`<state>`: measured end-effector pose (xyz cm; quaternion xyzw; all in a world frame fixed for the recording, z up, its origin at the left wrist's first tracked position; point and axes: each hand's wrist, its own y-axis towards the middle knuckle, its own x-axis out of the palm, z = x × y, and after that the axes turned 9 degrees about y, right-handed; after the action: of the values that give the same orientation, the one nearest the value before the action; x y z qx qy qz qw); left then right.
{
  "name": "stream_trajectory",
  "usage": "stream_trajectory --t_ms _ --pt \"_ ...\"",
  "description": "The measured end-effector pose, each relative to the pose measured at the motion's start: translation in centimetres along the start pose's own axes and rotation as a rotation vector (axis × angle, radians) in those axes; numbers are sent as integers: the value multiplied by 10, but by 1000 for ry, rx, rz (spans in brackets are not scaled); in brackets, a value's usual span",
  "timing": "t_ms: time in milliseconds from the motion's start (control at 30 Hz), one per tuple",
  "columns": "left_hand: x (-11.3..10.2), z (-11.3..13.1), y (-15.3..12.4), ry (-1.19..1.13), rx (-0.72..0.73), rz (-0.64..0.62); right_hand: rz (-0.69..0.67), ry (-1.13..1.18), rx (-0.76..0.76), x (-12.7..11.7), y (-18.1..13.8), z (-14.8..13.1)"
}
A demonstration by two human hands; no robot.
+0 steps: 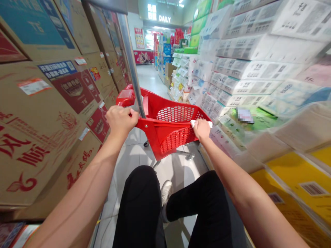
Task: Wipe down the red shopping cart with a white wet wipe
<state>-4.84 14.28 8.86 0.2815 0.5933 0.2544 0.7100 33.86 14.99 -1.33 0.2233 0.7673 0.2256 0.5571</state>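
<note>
A red plastic shopping cart [151, 132] with honeycomb-patterned side walls stands in front of me, turned at an angle. My left hand [120, 120] is wrapped around its near left corner, beside an upright metal pole [129, 51] that rises from the cart. At the near right corner, my right hand [202, 129] is closed over the rim. A crumpled white tissue [210, 124] pokes out on both sides of the right fist, pressed against the cart. The part of the rim under each hand is hidden by the fingers.
Stacked cardboard cartons [33, 137] wall the aisle's left side. On the right rise piles of white paper packs [243, 75], a green pack [261, 119] and yellow packs [302, 175]. Tiled floor [148, 77] runs ahead towards shelves and a lit DAILY sign [164, 19].
</note>
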Motion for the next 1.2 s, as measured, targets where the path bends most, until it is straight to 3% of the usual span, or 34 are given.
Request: stream_trajectory --t_ms 67,267,333,400,467,533,800,900,967,1033,1200 --pt "2 5 1 14 12 30 7 59 -22 5 -3 -37" --pt "3 9 1 15 17 50 84 347 -88 11 -20 -191" --pt "1 8 0 2 4 29 96 395 -104 5 -23 -224" --pt "-2 4 -1 2 -3 15 83 416 -143 0 -24 -236" --pt "-4 0 -1 19 11 7 41 420 -213 -2 -24 -228" --pt "-5 -6 -2 37 34 5 -2 395 -261 1 -25 -202" --pt "-3 -15 -1 3 34 18 23 92 -133 7 -20 -25" --pt "-1 -10 -2 -2 31 13 14 -1 -39 3 -9 12" --pt "0 -5 -1 -4 24 13 27 -30 42 2 -4 12" --pt "3 -1 1 -6 14 16 45 -26 76 4 -3 -7" --pt "6 6 5 -15 -12 31 65 120 -46 10 -12 -115"
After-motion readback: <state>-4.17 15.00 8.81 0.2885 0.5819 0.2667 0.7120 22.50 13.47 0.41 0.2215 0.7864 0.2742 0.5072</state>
